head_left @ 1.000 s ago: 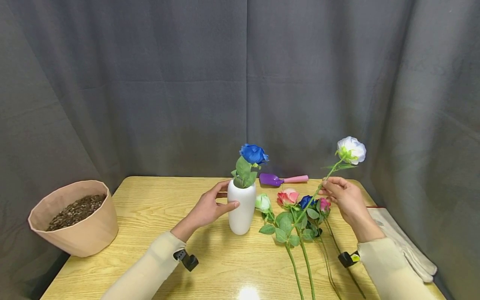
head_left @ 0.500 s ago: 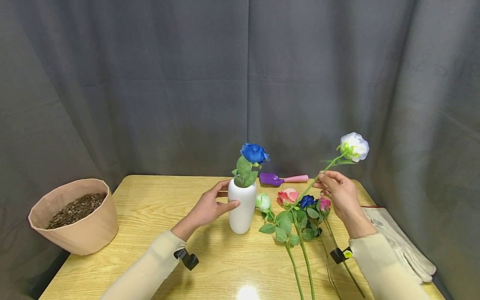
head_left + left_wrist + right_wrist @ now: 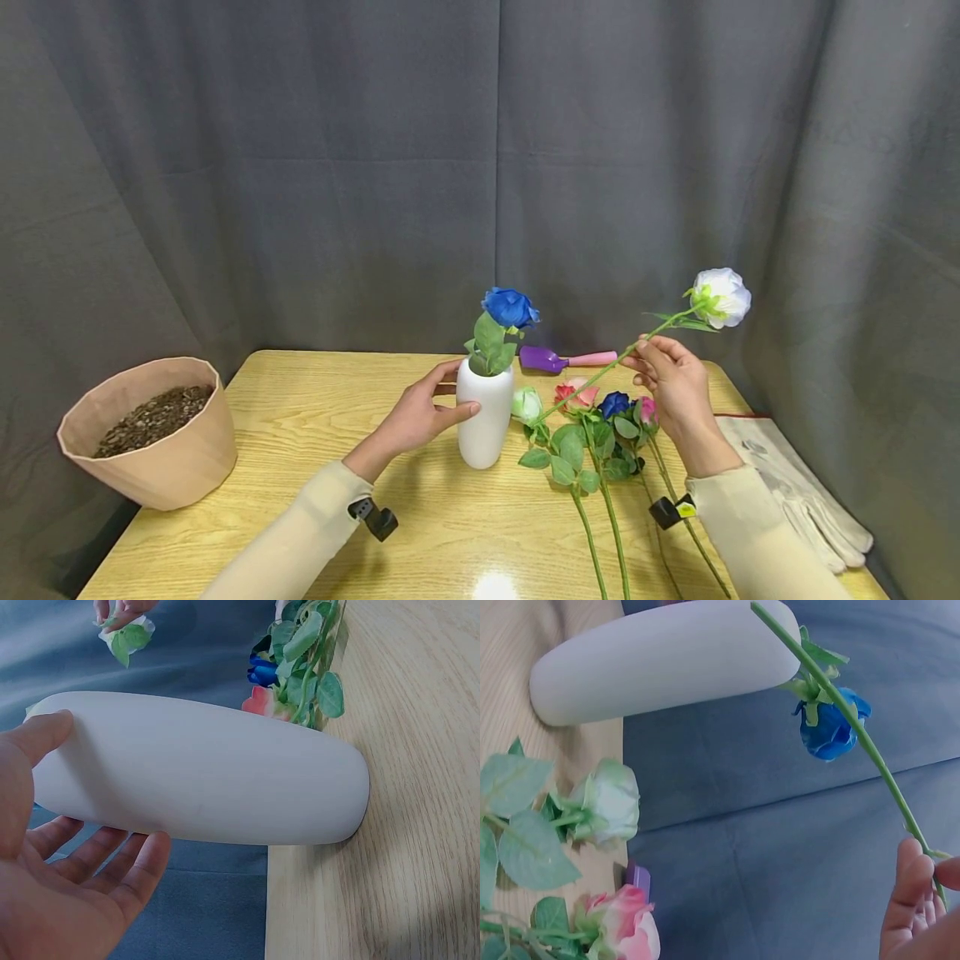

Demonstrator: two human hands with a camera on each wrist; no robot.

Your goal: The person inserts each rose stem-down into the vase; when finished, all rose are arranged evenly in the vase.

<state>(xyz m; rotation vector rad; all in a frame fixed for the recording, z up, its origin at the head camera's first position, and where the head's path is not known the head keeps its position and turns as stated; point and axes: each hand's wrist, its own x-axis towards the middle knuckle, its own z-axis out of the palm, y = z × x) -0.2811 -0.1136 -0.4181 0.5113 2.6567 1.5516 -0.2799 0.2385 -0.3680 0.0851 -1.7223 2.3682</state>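
Note:
A white vase (image 3: 484, 425) stands upright on the table, with a blue rose (image 3: 511, 308) and its leaves rising from its mouth. My left hand (image 3: 411, 419) holds the vase near the top, thumb on the front and fingers round the far side. To the right, my right hand (image 3: 677, 390) pinches the green stem of a white rose (image 3: 722, 297). Its bloom points up and right, while the stem slants down-left towards the vase. In the right wrist view the bare lower end of the stem (image 3: 870, 746) overlaps the vase near its rim.
Several roses lie right of the vase: a pale green one (image 3: 527, 404), a coral one (image 3: 576, 394), a blue one (image 3: 615, 405) and a pink one. Behind them is a purple trowel (image 3: 542, 359). Gloves (image 3: 802, 492) lie far right; a soil-filled pot (image 3: 168, 475) stands left.
My right hand has moved slightly left, tipping the white rose so that its stem lies flatter and its lower end swings up towards the vase. The left hand and vase stay put.

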